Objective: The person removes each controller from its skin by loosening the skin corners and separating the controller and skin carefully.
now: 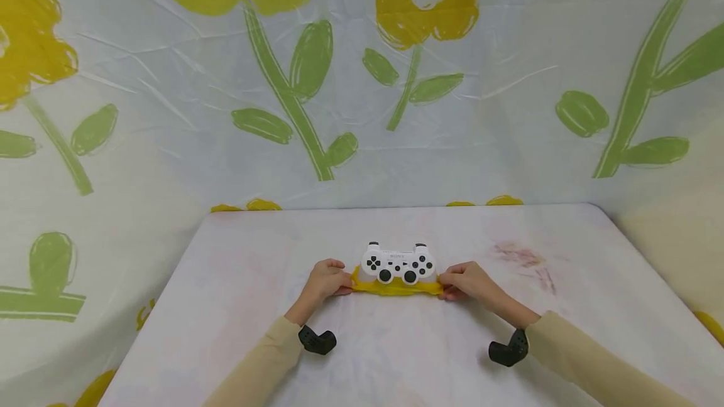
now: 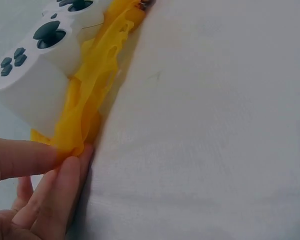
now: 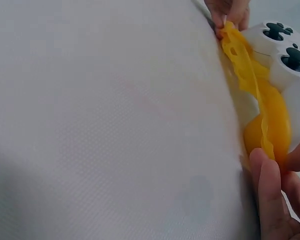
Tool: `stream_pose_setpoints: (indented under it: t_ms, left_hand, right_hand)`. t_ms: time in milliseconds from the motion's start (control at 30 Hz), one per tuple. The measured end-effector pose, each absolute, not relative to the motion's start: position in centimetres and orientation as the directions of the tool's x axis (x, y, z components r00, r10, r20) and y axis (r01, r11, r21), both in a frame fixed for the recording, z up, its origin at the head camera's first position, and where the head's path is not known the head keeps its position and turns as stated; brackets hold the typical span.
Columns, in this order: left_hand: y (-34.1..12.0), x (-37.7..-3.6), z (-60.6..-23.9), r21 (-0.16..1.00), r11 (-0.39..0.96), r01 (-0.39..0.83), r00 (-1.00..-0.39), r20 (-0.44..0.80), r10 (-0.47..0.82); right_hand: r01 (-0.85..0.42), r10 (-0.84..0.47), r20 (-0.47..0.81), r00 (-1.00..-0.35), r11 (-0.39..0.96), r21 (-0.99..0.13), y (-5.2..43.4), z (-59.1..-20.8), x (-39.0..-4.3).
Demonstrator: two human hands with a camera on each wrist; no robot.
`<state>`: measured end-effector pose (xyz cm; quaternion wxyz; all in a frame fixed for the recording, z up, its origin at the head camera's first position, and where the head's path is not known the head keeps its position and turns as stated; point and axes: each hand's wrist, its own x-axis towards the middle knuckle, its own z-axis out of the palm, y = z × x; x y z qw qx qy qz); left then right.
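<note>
Left hand: left hand (image 1: 327, 279) sits just left of centre in the head view, thumb and fingers (image 2: 50, 185) pinching the left end of a yellow cloth (image 1: 396, 286). In the left wrist view the pinch shows at the lower left, thumb above, fingers below, cloth gathered between them.
Right hand: right hand (image 1: 469, 281) mirrors it just right of centre, pinching the cloth's right end. In the right wrist view its fingers (image 3: 270, 195) rise from the lower right corner, closed on the yellow fold.
Yellow cloth: thin, see-through and crumpled, it runs as a narrow band between both hands, along the near edge of the controller and touching it. It lies at the centre of the table.
Controller: white game controller (image 1: 398, 262) with dark buttons and two dark sticks, face up, just beyond the cloth between the hands. Whether part of the cloth lies beneath it cannot be told.
Table: covered in white cloth (image 1: 237, 281), filling the lower half of the head view; a faint reddish stain (image 1: 526, 259) lies right of centre.
Sleeves: beige sleeves (image 1: 266, 363) enter from the bottom edge, each wrist carrying a small black device (image 1: 317, 340).
Backdrop: pale sheet (image 1: 509, 99) printed with yellow flowers and green stems fills the upper half and both sides.
</note>
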<state>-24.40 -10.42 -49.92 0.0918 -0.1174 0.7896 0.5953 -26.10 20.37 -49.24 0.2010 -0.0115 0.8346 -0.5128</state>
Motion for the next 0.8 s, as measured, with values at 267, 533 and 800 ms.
stream_pose_setpoints:
  t_ms: [267, 533, 800]
  left_hand:
    - [-10.0, -23.5, -50.2, 0.908, 0.417, -0.035, -0.999, -0.020, -0.041]
    - [-9.7, -22.5, -51.4, 0.939, 0.323, 0.115, -0.993, 0.116, 0.014]
    - [-9.4, -22.3, -51.4, 0.915, 0.365, 0.174, -0.984, 0.172, 0.038]
  right_hand:
    - [0.292, -0.191, -0.376, -0.907, 0.357, -0.887, 20.2, -48.9, -25.8]
    - [0.219, -0.122, -0.262, -0.957, 0.284, -0.933, 19.7, -49.6, -24.7]
    - [0.204, -0.115, -0.230, -0.966, 0.201, -0.958, 19.5, -49.6, -24.6]
